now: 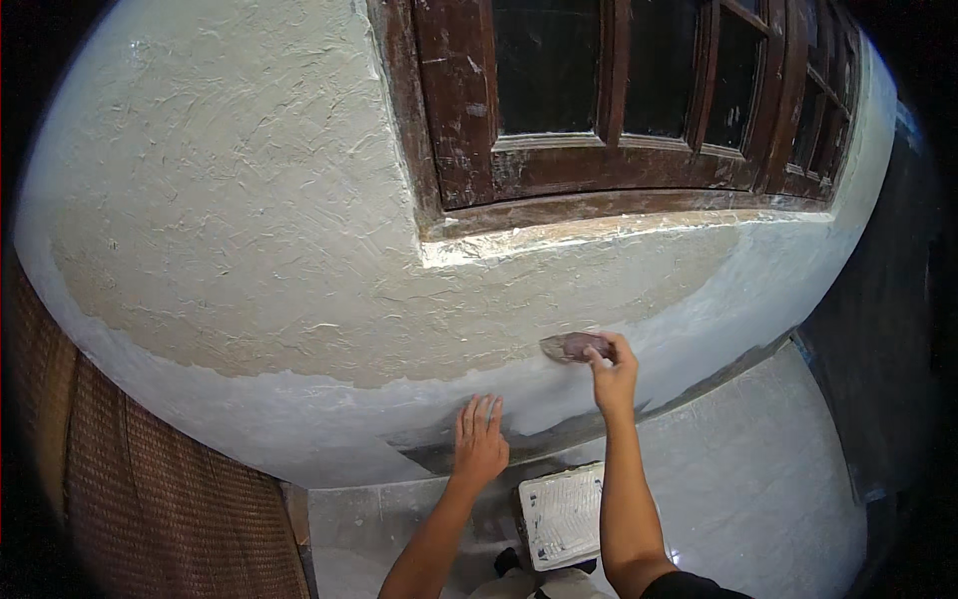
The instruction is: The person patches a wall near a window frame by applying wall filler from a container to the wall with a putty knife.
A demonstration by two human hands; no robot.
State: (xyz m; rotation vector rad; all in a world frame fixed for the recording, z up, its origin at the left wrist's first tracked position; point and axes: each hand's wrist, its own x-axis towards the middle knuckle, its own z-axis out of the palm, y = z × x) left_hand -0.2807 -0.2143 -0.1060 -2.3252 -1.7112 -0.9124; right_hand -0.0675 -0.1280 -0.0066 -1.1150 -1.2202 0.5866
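Note:
My right hand (616, 384) grips a flat, brown plaster spreader (571, 347), its face smeared with pale residue. The spreader lies against the wall (269, 200), just where rough beige plaster meets the smoother white surface below. Thumb and fingers pinch its right end and hide part of it. Lower and to the left, my left hand (481, 444) rests with its fingers stretched out against the wall, beside a bare grey patch (429, 456). Nothing is in that hand.
Above stands a dark brown wooden window (619, 165) with glass panes and a whitish sill edge. A white ridged rectangular object (561, 514) sits by my feet on the grey floor (738, 469). Woven brown matting (170, 489) leans at left; a dark panel (878, 299) stands at right.

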